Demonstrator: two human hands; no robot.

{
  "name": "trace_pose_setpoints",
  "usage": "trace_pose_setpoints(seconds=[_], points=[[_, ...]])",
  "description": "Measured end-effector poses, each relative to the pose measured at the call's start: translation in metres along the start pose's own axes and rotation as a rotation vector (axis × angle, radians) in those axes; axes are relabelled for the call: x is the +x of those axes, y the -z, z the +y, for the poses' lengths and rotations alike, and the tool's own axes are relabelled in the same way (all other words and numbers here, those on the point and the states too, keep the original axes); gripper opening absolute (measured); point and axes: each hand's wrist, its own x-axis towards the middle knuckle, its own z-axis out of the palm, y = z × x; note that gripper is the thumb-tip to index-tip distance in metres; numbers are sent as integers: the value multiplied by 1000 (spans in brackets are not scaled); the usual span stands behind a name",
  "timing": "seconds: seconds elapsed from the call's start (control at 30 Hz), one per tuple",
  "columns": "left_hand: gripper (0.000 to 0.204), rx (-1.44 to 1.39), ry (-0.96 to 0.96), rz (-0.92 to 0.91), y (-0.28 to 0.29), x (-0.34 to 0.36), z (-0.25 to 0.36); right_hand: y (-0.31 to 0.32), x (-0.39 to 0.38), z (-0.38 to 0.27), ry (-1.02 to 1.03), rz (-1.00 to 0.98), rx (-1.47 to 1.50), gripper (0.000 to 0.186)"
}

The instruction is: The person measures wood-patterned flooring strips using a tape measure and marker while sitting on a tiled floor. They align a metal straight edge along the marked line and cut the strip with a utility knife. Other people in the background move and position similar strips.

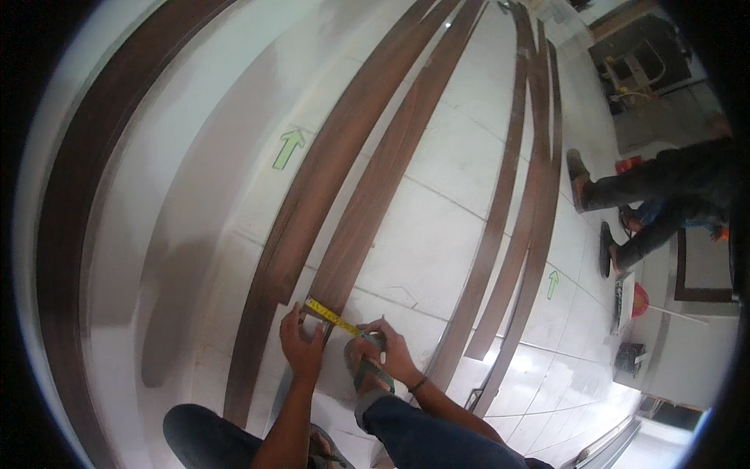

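A yellow tape measure blade [332,316] lies across the near end of a dark brown wooden plank [383,176] on the floor. At the blade's left end, my left hand [299,344] is closed, thumb and fingers pinching at the blade and the plank's edge. My right hand [397,356] grips the tape measure case [375,341], low beside the plank and just above my sandalled foot [366,363]. Its fingers partly cover the case. Another brown plank [312,184] lies close along the left of the measured one.
Several more brown planks [504,211] lie lengthwise to the right. Green arrows [289,148] mark the white tiled floor. A white wall with dark trim [66,195] runs along the left. Another person's legs [656,180] are at the right, near a red dustpan [640,299].
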Motion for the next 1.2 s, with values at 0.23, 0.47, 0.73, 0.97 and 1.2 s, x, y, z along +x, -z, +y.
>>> trace_pose_setpoints(seconds=[0.23,0.47,0.73,0.97,1.2], points=[[72,128,-199,56,1,0,-6,-3,-2,0,-21,39,78,48],[57,128,-167,-2,-2,0,4,-2,-8,7,-48,87,63,41],[56,160,-174,55,-5,-1,1,1,-10,4,-54,140,42,38],[54,180,-208,23,-4,0,-6,-1,-3,-1,2,140,50,40],[55,131,-311,57,-4,-2,-6,2,0,12,33,66,30,45]])
